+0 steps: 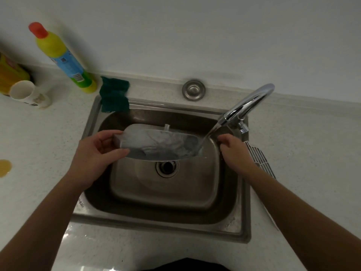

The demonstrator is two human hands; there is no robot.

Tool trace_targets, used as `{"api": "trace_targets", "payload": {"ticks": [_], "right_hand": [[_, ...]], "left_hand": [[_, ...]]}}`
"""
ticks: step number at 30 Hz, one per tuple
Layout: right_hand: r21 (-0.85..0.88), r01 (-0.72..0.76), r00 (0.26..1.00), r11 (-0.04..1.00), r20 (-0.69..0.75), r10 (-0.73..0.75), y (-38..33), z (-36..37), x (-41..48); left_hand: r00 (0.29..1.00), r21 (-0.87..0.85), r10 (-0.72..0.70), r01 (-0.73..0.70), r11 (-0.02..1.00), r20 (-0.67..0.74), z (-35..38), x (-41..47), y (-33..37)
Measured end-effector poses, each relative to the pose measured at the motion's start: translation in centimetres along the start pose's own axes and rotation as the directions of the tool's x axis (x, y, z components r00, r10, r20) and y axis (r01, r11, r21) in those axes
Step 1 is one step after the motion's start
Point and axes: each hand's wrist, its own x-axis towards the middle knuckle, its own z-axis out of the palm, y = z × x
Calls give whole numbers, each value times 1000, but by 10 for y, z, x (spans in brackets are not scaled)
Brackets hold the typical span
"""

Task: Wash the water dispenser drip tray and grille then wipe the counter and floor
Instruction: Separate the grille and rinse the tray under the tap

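Observation:
My left hand (97,151) grips the left end of the grey drip tray (156,143), holding it tilted over the steel sink (93,118). Water runs from the chrome tap (246,104) into the tray's right end. My right hand (232,147) hovers beside that end with fingers loosely curled, apart from the tray and holding nothing. The white grille (259,159) lies on the counter at the sink's right edge, partly hidden by my right wrist.
A dark green scouring pad (114,94) lies on the sink's back left corner. A yellow detergent bottle (62,55), a white cup (27,93) and a yellow container (9,75) stand at the left. A brownish spill (4,167) marks the counter's left edge.

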Motion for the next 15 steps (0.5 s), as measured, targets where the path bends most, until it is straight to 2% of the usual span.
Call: {"api": "trace_targets", "payload": {"ticks": [2,5,7,10,13,15], "right_hand": [[-250,89,996,964,7,-90,3,-9,6],[-340,72,997,938,38,-63,1,-17,9],[-354,52,998,934,40,-41,-2,-20,9],[-351,16,998,936,-52,-36,-4,-32,14],[-257,-17,993,966,-113,-13,-8,-46,22],[-212,-7,993,977,-116,-18,-10,-50,26]], "left_hand": [[997,294,78,-69,953,-17,13,-1,12],[979,588,199,-188,787,47,38,0,24],[964,658,246,-252,710,104,47,1,29],[950,711,266,-300,636,164,53,-1,33],[930,753,305,-348,558,204,55,-5,44],[908,770,378,-371,520,182,51,-12,54]]}}
